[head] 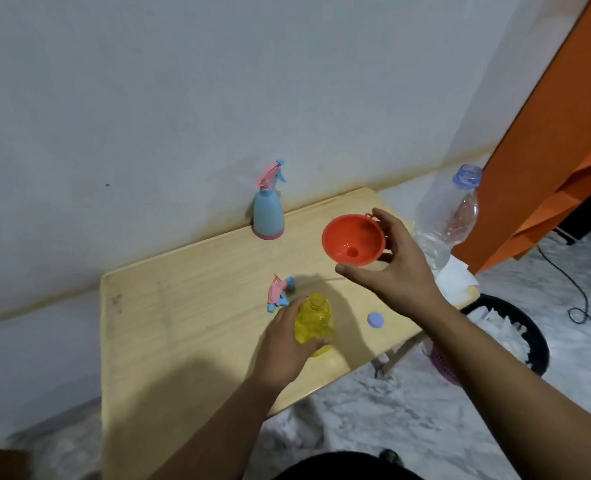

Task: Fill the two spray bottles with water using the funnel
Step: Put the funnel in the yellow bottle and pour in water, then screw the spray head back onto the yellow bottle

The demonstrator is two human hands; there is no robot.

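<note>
My left hand (282,344) grips a yellow spray bottle (314,323) that stands open-necked on the wooden table (183,323). Its pink and blue spray head (280,294) lies on the table just behind it. My right hand (391,261) holds an orange funnel (353,242) in the air, above and to the right of the yellow bottle, its wide mouth facing me. A blue spray bottle (269,209) with its pink trigger head on stands at the table's far edge by the wall.
A clear plastic water bottle (446,220) without its cap stands at the table's right corner, over white paper (455,277). A small lilac cap (376,320) lies near the right edge. A black bin (526,337) with white scraps sits on the floor to the right.
</note>
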